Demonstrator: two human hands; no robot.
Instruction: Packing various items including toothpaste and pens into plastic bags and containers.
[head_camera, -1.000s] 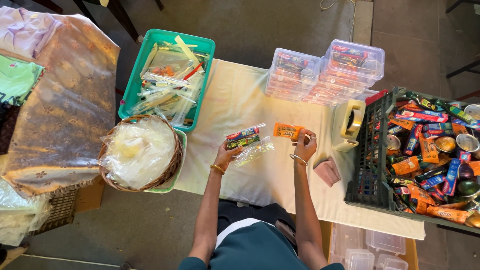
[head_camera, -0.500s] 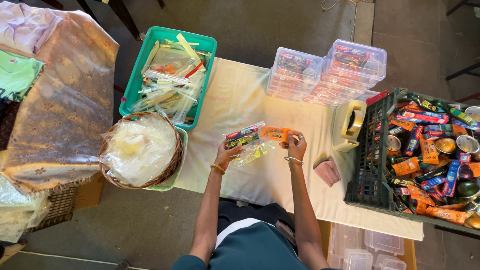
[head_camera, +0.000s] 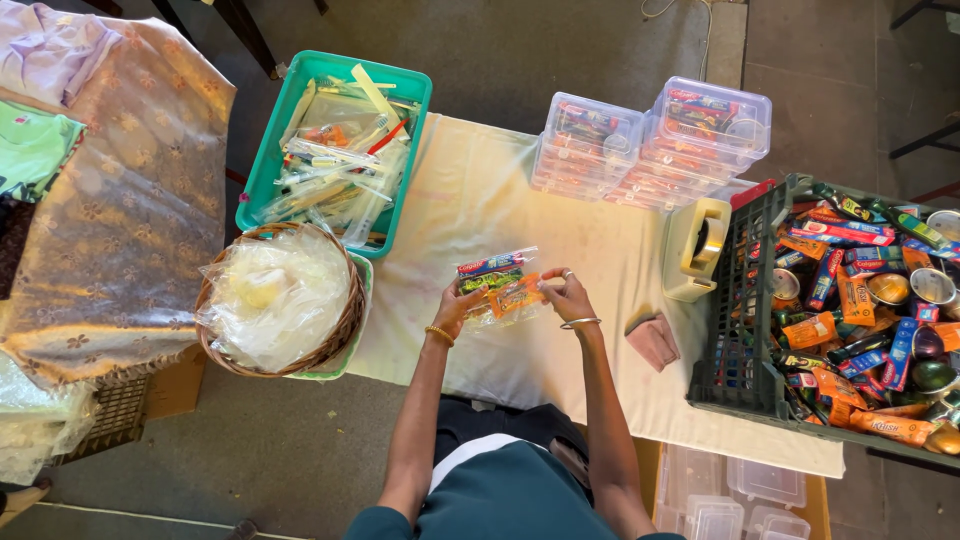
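Fingers of the left hand (head_camera: 457, 308) are pinching a crinkly clear bag (head_camera: 492, 298) at its 9 o'clock edge; the right hand (head_camera: 568, 295) is closing on an orange packet (head_camera: 517, 296) at the bag's 3 o'clock mouth. A slim red tube (head_camera: 495, 264) is lying at 12 o'clock. Everything is hovering over the cream cloth (head_camera: 480, 200).

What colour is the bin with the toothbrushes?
Teal green bin, seen in the head view.

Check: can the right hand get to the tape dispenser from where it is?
Probably yes: the right hand pinches an orange packet, and only bare cloth lies between it and the tape dispenser.
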